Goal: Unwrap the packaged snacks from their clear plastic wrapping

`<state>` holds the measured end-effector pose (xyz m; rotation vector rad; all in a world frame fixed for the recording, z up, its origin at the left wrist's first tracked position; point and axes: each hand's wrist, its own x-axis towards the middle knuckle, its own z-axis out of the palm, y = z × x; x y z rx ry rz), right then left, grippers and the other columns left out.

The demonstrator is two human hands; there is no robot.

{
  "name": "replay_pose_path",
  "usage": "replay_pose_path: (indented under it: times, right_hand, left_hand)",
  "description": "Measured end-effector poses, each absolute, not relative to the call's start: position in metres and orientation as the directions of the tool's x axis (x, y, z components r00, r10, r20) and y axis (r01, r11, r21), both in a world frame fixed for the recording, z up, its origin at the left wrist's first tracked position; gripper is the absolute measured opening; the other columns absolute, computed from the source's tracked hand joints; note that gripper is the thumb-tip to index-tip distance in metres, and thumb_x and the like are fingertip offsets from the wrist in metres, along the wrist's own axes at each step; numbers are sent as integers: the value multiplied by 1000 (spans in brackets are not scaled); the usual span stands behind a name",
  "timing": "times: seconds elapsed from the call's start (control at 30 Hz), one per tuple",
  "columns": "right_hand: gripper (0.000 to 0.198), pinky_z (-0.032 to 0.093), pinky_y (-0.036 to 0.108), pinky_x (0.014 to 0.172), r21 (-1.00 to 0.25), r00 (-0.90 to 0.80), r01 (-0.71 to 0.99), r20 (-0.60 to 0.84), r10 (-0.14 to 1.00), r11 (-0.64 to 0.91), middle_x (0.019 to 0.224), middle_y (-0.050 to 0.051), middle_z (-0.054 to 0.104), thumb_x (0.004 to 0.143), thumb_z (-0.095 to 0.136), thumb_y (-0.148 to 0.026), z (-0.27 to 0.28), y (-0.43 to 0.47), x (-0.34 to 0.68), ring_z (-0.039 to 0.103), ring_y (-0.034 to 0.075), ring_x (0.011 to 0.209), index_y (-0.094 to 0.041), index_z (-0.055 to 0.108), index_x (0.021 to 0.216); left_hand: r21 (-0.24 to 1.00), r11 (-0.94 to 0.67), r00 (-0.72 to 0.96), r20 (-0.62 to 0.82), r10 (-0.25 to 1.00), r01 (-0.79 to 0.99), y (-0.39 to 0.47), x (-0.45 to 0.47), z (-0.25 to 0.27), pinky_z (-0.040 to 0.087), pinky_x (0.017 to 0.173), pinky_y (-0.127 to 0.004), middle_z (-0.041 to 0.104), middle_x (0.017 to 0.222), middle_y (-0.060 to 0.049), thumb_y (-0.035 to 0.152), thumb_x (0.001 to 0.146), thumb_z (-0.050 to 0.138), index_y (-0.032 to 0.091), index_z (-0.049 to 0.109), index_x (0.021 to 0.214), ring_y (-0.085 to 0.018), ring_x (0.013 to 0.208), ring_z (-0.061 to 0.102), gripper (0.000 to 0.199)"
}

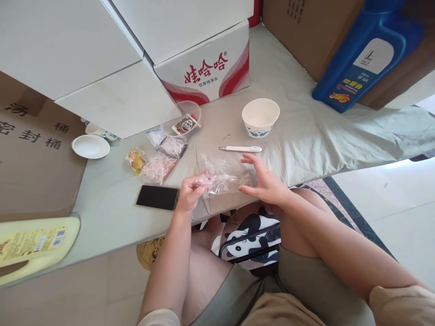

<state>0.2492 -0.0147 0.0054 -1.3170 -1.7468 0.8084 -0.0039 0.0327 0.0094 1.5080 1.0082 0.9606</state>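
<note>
A crinkled clear plastic bag (224, 179) lies across the cloth surface near its front edge. My left hand (193, 191) pinches the bag's left end between thumb and fingers. At the other end, my right hand (267, 181) is spread, thumb and fingers apart around the bag's edge; whether it touches the film I cannot tell. Just beyond the bag sits a white utility knife (240, 149). Behind the knife stands a white paper bowl (260, 118) with a blue pattern, upright. A dark phone (157, 197) lies flat to the left of my left hand.
Crumpled wrappers (158, 166) and a clear plastic tub (181, 120) with a packet inside are at left. A white dish (90, 146) stands farther left. A blue bottle (356, 59), a yellow jug (37, 246) and a red-and-white carton (207, 68) border the surface.
</note>
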Motion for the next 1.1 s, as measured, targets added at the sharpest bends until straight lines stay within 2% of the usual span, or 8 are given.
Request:
replay_pose_path:
  times: [0.13, 0.2, 0.33, 0.43, 0.57, 0.7, 0.87, 1.1]
  right_hand:
    - [19, 48, 38, 88, -905, -207, 368, 144, 968, 213, 82, 2, 67, 83, 60, -30, 11, -13, 248, 65, 20, 85, -21, 60, 100]
    - [6, 47, 33, 78, -925, -167, 333, 134, 977, 184, 76, 1, 65, 84, 56, -27, 16, -15, 248, 62, 17, 76, -21, 57, 81]
    - [10, 45, 32, 77, -961, -39, 251, 112, 993, 118, 87, 4, 68, 87, 53, -29, 21, -18, 247, 62, 18, 85, -22, 50, 80]
    - [17, 44, 35, 82, -988, -34, 152, 34, 999, 38, 91, 5, 69, 88, 53, -32, 19, -19, 244, 64, 21, 94, -24, 41, 81]
    - [26, 47, 37, 82, -967, -106, -208, -128, 986, -148, 76, -3, 64, 84, 59, -40, 16, -16, 242, 64, 18, 78, -26, 39, 92]
    - [39, 48, 37, 86, -860, -156, -456, -175, 972, -228, 77, -4, 65, 80, 64, -49, 15, -11, 246, 65, 18, 83, -28, 45, 106]
    - [48, 46, 39, 90, -917, -341, -215, -252, 906, -336, 85, 5, 73, 86, 51, -64, 17, -12, 249, 65, 21, 90, -24, 56, 113]
    - [66, 50, 41, 89, -988, -341, 40, -151, 928, -146, 135, 12, 54, 74, 72, -45, 12, -14, 243, 58, 23, 110, -26, 47, 133]
  left_hand:
    - [968, -144, 324, 71, 943, 206, 34, -2, 5, 47, 100, -47, 70, 64, -6, 42, 79, 65, 22, 66, 52, -29, 91, 73, 33]
    - [967, -125, 248, 68, 966, 224, 35, -1, 1, 50, 93, -42, 69, 62, -5, 41, 82, 64, 21, 62, 50, -26, 85, 72, 38]
    - [960, -66, 124, 33, 992, 271, 37, 0, -3, 50, 72, -32, 72, 71, -5, 49, 84, 64, 18, 67, 62, -20, 74, 67, 38]
    - [955, -76, 97, 50, 994, 287, 37, 3, -1, 48, 70, -30, 69, 71, -4, 55, 86, 61, 17, 67, 73, -18, 73, 64, 40]
    - [987, -75, 31, 72, 997, 139, 37, 11, 2, 44, 61, -26, 56, 65, 1, 59, 88, 57, 21, 55, 74, -12, 60, 53, 41]
    - [1000, -5, 22, 5, 1000, 11, 38, 14, 3, 32, 48, -24, 43, 66, 4, 62, 85, 59, 23, 46, 76, -10, 53, 39, 42]
    - [984, -111, 189, 82, 978, 143, 35, 12, 7, 36, 57, -24, 42, 68, 5, 67, 71, 70, 22, 53, 92, -10, 59, 40, 53]
    - [964, -111, 160, 73, 984, 240, 32, 16, 9, 41, 68, -25, 45, 78, 4, 38, 64, 80, 23, 48, 100, -11, 71, 46, 50]
